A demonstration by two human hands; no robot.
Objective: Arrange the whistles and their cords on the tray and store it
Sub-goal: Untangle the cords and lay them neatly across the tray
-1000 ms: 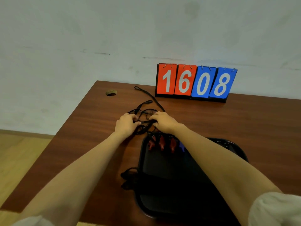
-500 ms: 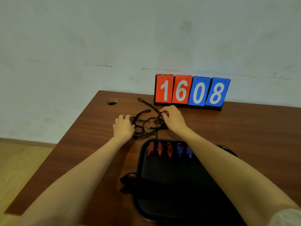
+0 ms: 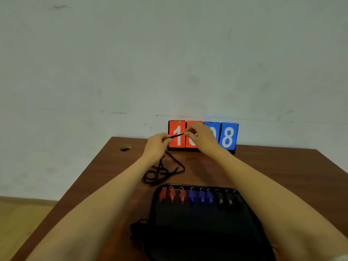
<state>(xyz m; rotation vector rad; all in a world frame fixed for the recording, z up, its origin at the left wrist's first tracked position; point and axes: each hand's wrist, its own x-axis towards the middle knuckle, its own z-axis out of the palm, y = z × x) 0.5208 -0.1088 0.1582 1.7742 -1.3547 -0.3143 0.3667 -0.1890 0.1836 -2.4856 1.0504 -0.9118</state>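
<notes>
Hands (image 3: 157,146) raised with cord (image 3: 176,136), whistles (image 3: 197,196) in tray (image 3: 188,232)

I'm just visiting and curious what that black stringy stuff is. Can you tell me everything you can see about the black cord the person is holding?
The black cord looks like thin, soft braided string. A short straight stretch is pulled taut in the air between the left hand and the right hand, each pinching it, in front of the flip scoreboard. From the left hand it drops to a loose tangle of loops lying on the wooden table, beyond the black tray. Whether the tangle is one cord or several cannot be told.
</notes>
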